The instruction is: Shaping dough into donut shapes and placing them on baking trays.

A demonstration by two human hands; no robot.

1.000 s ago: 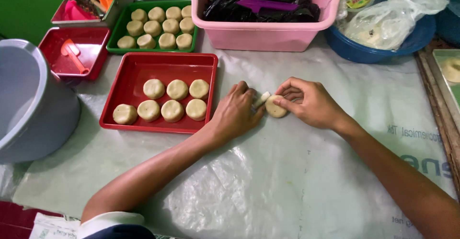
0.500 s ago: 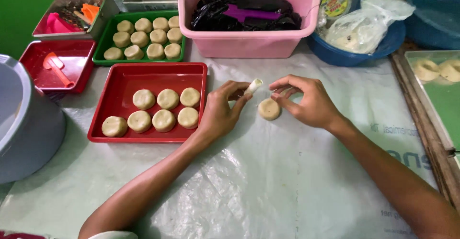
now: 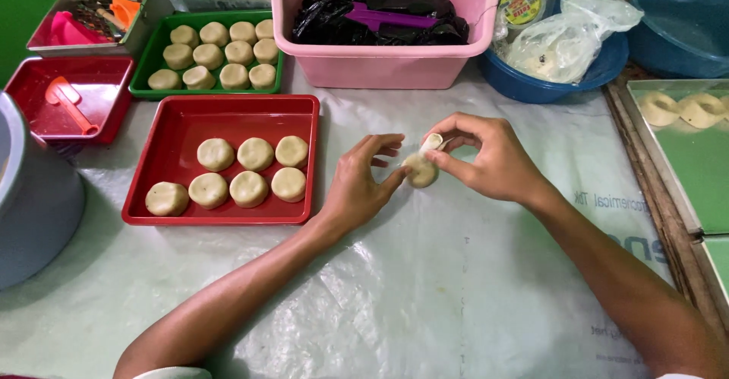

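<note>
Pale round dough disc (image 3: 420,171) lies on the white plastic-covered table (image 3: 425,295), between both hands. Left hand (image 3: 357,185) is half open, its thumb tip touching the disc's left edge. Right hand (image 3: 490,159) pinches a small white plastic spoon (image 3: 431,143) over the disc, its lower fingers against the dough. Half a second ago the left hand held the spoon up, apart from the dough. Beyond sit a red rectangular tray (image 3: 182,132) of dough rounds and a pink plastic tub (image 3: 383,64).
</note>
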